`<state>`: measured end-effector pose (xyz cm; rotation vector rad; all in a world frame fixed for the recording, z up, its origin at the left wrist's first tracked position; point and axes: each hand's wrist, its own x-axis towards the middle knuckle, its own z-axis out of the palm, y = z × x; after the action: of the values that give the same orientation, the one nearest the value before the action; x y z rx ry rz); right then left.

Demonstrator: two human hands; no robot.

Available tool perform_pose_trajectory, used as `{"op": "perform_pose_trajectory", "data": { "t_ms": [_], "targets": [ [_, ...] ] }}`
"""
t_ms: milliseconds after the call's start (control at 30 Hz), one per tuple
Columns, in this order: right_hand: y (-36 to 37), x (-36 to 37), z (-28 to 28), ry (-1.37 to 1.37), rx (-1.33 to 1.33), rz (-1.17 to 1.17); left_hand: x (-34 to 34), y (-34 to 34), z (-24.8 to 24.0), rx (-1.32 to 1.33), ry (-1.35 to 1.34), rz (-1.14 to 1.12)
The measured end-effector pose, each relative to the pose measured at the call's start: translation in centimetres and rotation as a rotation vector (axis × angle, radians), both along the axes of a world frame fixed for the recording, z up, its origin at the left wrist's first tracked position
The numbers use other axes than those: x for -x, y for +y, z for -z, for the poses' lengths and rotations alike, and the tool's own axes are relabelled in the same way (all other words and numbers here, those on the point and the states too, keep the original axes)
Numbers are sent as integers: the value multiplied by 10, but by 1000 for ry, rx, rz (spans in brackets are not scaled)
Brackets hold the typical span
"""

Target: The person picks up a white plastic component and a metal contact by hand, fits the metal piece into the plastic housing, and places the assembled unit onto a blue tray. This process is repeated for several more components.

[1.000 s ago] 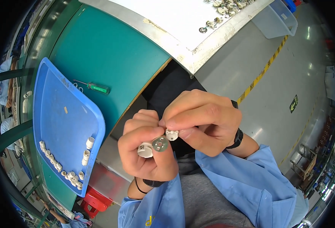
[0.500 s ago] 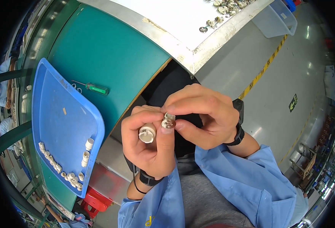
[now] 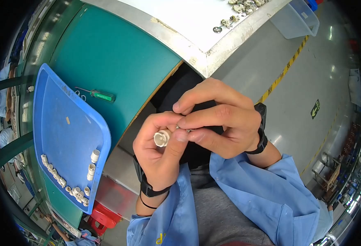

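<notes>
My left hand is closed around a cream, ceramic-looking cylindrical shell, its notched open end facing up. Its thumb and forefinger also pinch a small cream-and-metal piece, almost fully covered by fingertips. From the other side, the thumb and forefinger of my right hand close on that same small piece, with the other fingers bent above. Both hands meet in front of my body, beyond the green table's edge.
A blue tray holding several cream shells lies on the green table. Beside it is a green-handled screwdriver. Several small metal-and-cream parts sit on the white, metal-edged table. A translucent bin stands beyond.
My right fingers have moved over the small piece, which was in plain sight before and is now mostly covered. The cylindrical shell has turned and shifted slightly in my left hand.
</notes>
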<state>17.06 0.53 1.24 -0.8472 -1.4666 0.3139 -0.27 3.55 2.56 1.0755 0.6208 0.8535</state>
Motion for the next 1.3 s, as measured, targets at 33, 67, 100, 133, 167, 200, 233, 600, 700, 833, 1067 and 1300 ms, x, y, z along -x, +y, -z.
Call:
{"op": "perform_pose_trajectory", "data": {
  "t_ms": [33, 67, 100, 133, 167, 200, 233, 600, 700, 833, 1067, 1300],
  "targets": [
    [-1, 1, 2, 7, -8, 12, 1, -1, 1, 54, -51, 4],
    [-1, 1, 3, 12, 2, 15, 1, -2, 3, 109, -101, 7],
    [-1, 1, 4, 3, -6, 39, -1, -3, 3, 121, -95, 11],
    [0, 1, 4, -6, -13, 64, -4, -3, 4, 162, -148, 12],
    [-1, 3, 4, -14, -19, 88, -7, -4, 4, 204, -199, 13],
    [-2, 4, 3, -10, -9, 94, -9, -5, 4, 245, -253, 15],
    [-2, 5, 2, -1, 3, 109, -8, -6, 4, 255, -248, 19],
    [-8, -3, -5, -62, 23, 105, -4, -4, 9, -361, 70, -87],
    [-9, -5, -7, -110, 34, 104, -1, 2, 10, -515, 137, -75],
    [-12, -10, -7, -107, 144, 25, -3, 6, 8, -666, 222, -56],
    [-18, -24, -18, 94, 425, -293, -1, 11, 12, -878, 317, -82],
    [-21, -31, -12, 335, 626, -490, -2, 14, 10, -951, 329, -28]
  ]
}}
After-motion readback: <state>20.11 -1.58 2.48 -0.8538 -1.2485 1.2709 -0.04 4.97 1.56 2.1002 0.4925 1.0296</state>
